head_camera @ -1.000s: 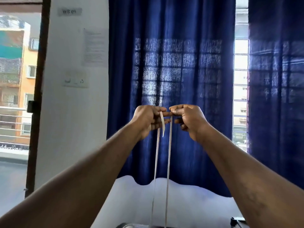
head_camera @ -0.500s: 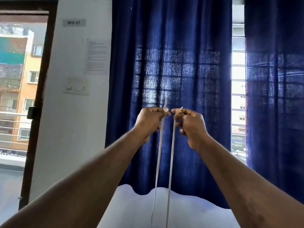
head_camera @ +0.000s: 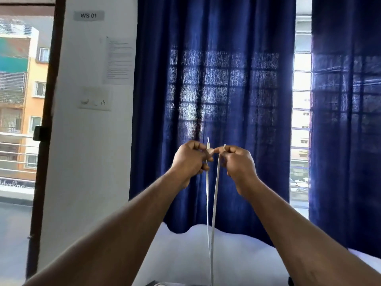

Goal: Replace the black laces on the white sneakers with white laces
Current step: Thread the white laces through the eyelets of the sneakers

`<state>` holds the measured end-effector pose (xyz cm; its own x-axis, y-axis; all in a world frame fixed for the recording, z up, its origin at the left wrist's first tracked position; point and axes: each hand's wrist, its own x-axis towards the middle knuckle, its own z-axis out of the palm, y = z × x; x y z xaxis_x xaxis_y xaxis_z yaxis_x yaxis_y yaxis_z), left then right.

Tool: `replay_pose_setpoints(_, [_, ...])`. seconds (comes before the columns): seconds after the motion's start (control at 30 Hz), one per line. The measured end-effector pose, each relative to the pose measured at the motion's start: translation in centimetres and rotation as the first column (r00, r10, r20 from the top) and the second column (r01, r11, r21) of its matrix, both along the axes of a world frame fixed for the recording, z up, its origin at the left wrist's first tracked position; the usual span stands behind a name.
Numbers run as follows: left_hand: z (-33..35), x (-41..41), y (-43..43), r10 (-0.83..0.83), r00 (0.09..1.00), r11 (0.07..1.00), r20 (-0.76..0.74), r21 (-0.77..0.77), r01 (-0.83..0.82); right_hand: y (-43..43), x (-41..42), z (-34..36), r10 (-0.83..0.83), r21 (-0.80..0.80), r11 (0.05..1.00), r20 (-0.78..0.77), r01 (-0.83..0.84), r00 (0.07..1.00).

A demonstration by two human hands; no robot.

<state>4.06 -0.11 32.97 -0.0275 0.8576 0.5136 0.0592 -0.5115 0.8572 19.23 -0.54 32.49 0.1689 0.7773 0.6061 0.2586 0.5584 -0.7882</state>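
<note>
Both arms reach forward and up, the left hand (head_camera: 190, 159) and right hand (head_camera: 237, 162) each pinching one end of the white lace (head_camera: 214, 193), fingertips nearly touching.

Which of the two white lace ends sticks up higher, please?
The left lace end, which stands clear above the left hand pinching it; the right lace end barely pokes out of the right hand.

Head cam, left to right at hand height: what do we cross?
Open doorway → dark door frame → white wall → left hand → white lace, pinched by both hands → right hand → window gap → far-right blue curtain.
</note>
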Motion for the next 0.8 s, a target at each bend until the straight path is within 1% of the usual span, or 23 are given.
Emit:
replay_pose_setpoints(0.1, [-4.7,-0.3,0.9,0.067,0.997,0.996,-0.039,-0.055,-0.070,0.3,0.4,-4.6,0.003,-0.091,0.996,0.003,-0.003,1.000])
replay_pose_setpoints(0.2, [-10.3,-0.6,1.2,0.072,0.992,0.991,-0.101,-0.107,-0.083,0.6,0.8,-10.2,0.025,-0.213,0.977,-0.007,-0.026,1.000])
replay_pose_setpoints(0.27, [-14.5,-0.9,1.5,0.087,0.975,0.984,-0.202,-0.134,-0.116,0.9,1.1,-14.3,0.014,-0.278,0.960,0.012,-0.010,1.000])
replay_pose_setpoints(0.37, [-21.3,-1.4,2.6,0.124,0.890,0.961,-0.439,-0.170,-0.217,1.7,1.6,-20.7,-0.003,-0.368,0.929,0.107,0.042,0.994])
replay_pose_setpoints(0.47, [-27.2,-1.6,2.8,0.089,0.813,0.922,-0.576,-0.261,-0.286,2.3,1.9,-26.5,-0.052,-0.423,0.895,0.214,0.141,0.975])
replay_pose_setpoints(0.57, [-31.3,-1.7,2.0,0.053,0.665,0.919,-0.745,-0.224,-0.324,2.1,2.2,-31.1,-0.091,-0.439,0.866,0.328,0.237,0.940])
replay_pose_setpoints(0.67, [-33.7,-1.3,1.7,0.025,0.552,0.921,-0.834,-0.195,-0.337,2.5,2.4,-34.6,-0.048,-0.515,0.820,0.374,0.250,0.926])
replay_pose_setpoints(0.73, [-34.8,-0.8,1.9,0.000,0.495,0.925,-0.869,-0.188,-0.331,2.7,2.2,-35.9,-0.031,-0.530,0.805,0.412,0.267,0.911])
replay_pose_setpoints(0.8, [-35.7,-0.3,2.1,-0.019,0.502,0.921,-0.865,-0.210,-0.328,2.9,1.9,-36.6,-0.018,-0.517,0.799,0.490,0.307,0.872])
